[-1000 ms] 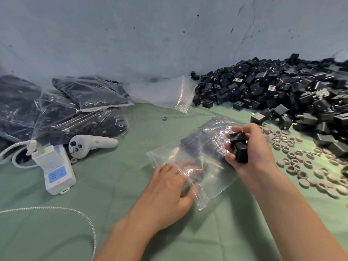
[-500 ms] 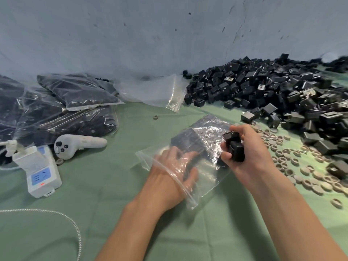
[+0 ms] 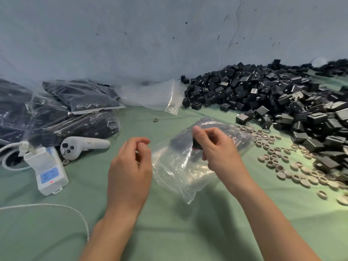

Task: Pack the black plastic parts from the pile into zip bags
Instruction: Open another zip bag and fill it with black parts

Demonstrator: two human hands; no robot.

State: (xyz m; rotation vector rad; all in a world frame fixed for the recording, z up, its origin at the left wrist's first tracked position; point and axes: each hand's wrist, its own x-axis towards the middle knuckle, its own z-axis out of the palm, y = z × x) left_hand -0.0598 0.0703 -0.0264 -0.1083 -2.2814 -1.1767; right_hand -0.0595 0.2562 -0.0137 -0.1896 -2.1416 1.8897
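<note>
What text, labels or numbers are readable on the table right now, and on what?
No text can be read.
White box: white marks on its blue panel, too blurred.
Controller: small mark on the handle, too blurred.
Pile of black parts: pale stickers on a few, too small.

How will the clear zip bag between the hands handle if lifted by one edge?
Likely floppy: the zip bag film is crumpled and sagging. Probably end-heavy: the black parts inside bunch at its far end. Glossy film may slip when pinched.
</note>
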